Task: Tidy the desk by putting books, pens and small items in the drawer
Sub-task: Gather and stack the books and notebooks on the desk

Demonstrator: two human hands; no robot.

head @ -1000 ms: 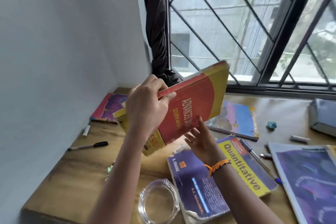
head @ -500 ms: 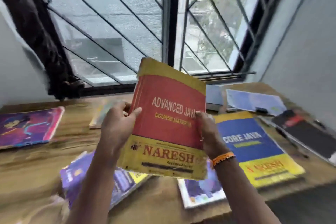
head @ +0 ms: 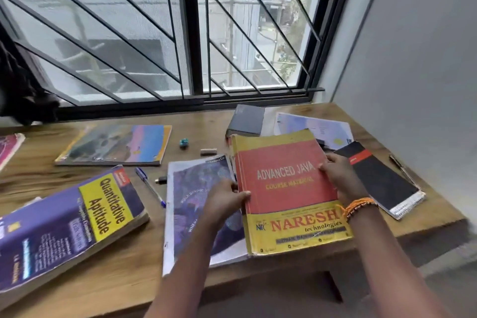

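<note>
The red and yellow Advanced Java book (head: 286,188) lies flat at the desk's right front, on top of another book that it hides. My left hand (head: 224,200) grips its left edge, thumb on the cover. My right hand (head: 340,178), with an orange wrist band, holds its right edge. A purple-covered book (head: 198,204) lies just left of it, partly under my left hand. The thick Quantitative Aptitude book (head: 67,230) lies at the front left. A blue pen (head: 149,187) sits between them. No drawer is in view.
On the wooden desk (head: 124,263) also lie a landscape-cover notebook (head: 116,144), a grey book (head: 246,120), a black spiral notepad (head: 379,178), white papers (head: 315,125), a pen (head: 401,169) at the right edge, a small teal item (head: 184,142) and an eraser (head: 208,151). A barred window stands behind, a wall on the right.
The Advanced Java book went from upright in both hands down onto the book at the right front. My view swung right along the desk.
</note>
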